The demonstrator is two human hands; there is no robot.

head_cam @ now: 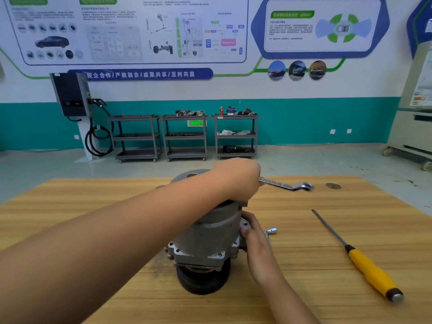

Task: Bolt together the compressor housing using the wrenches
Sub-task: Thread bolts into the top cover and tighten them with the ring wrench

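At the upper left of the frame a dark wall charger [70, 94] hangs with its black cable looped below. To its right, three grey carts [185, 136] stand against the teal wall band. Above them a blue banner [140, 74] reads 校企合作/产教融合/成果共享/互利共赢. The finer print on the posters is too blurred to read, though "ADAS" shows in a poster [320, 26] at the upper right. The wooden table [70, 202] fills the lower half, its far edge running across mid-frame with open floor behind it. The left part of the tabletop is bare wood, crossed only by the left forearm. That arm rises from the lower left to the left hand [236, 181], whose fingers are closed in a fist round one end of a flat wrench [287, 185]. The rest of the wrench sticks out to the right above the table, its ring end free. Directly under that fist, in the middle of the frame, the compressor [210, 232] stands upright on its black pulley. The right hand [254, 235] comes up from the bottom edge, and its fingers curl against a lug on the compressor's right side. Just behind this hand a bent socket wrench [271, 231] lies on the wood. Well apart, at the lower right, lies a yellow-handled screwdriver [371, 270], its tip pointing up and left, with bare table around it. A pale cabinet [411, 113] on castors stands at the right edge.
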